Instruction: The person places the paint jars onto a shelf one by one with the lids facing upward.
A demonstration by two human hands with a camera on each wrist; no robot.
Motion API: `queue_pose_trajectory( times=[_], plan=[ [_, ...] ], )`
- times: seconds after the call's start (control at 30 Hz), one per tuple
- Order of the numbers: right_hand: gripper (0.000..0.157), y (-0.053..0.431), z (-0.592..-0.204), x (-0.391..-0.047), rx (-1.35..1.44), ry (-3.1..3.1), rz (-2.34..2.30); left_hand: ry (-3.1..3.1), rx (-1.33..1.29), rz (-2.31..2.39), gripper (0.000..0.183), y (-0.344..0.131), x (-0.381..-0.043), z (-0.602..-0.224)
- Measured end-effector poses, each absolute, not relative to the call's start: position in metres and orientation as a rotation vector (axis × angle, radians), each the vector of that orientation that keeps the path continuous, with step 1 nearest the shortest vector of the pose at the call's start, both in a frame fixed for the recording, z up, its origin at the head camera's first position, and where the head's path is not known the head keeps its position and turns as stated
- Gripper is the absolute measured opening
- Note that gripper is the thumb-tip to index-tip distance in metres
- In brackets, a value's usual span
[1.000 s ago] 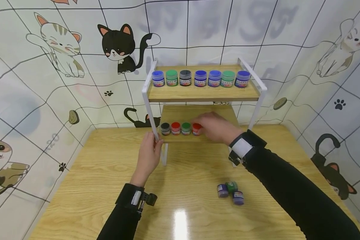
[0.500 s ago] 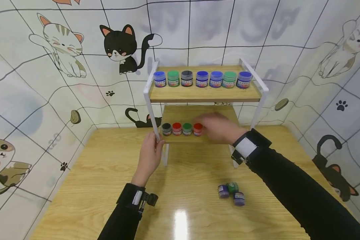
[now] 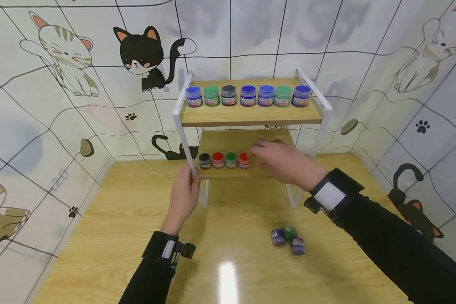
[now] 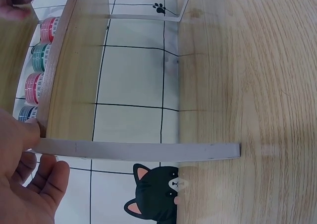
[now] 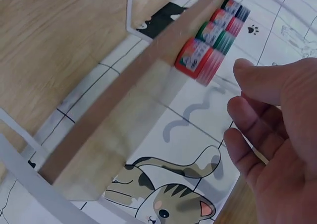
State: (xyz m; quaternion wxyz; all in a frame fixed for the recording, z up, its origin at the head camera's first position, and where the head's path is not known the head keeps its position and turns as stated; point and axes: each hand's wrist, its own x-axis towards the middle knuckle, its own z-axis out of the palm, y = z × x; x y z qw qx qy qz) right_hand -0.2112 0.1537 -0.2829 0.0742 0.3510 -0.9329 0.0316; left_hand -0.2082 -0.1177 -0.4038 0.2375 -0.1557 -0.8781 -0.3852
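Observation:
My left hand (image 3: 183, 195) holds the white front post (image 4: 148, 150) of a two-tier shelf, thumb on one side and curled fingers on the other. On the lower board (image 3: 228, 174) a row of small paint jars runs rightward from that post: a black jar (image 3: 204, 161), a red jar (image 3: 218, 160), a green jar (image 3: 231, 160) and a second red jar (image 3: 244, 161). Just right of this last red jar (image 5: 199, 60) is my right hand (image 3: 285, 162). Its fingers (image 5: 245, 115) are loosely bent, apart from the jar, with nothing between them.
Larger blue, green and black paint jars line the upper board (image 3: 251, 123). On the wooden table (image 3: 118, 236), in front of the shelf at right, two purple jars (image 3: 297, 246) and a green jar (image 3: 289, 232) lie close together. A cat-patterned backdrop (image 3: 110, 101) stands behind.
My right hand has let go of the rightmost red jar and drawn back to the right, leaving it standing in the row. The left hand keeps its hold on the post. The head view shifted slightly.

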Motion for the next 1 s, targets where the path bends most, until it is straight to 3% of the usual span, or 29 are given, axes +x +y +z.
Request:
queue_pose_trajectory(
  times=[0.17,0.37,0.53,1.0],
  plan=[
    [0.022,0.152,-0.291,-0.2,1.179,-2.733,0.136,-2.401,-0.429,-1.054,0.011,-0.121,-0.21,-0.402],
    [0.02,0.156,-0.324,-0.184,1.339,-2.733,0.12,-2.425,-0.411,-1.068,0.01,-0.124,-0.211,-0.402],
    [0.019,0.169,-0.357,-0.171,1.299,-2.945,0.086,-2.436,-0.419,-1.073,0.01,-0.124,-0.211,-0.402],
    [0.041,0.188,-0.408,-0.154,1.268,-3.069,0.039,-2.395,-0.446,-1.052,0.011,-0.12,-0.21,-0.404]
  ],
)
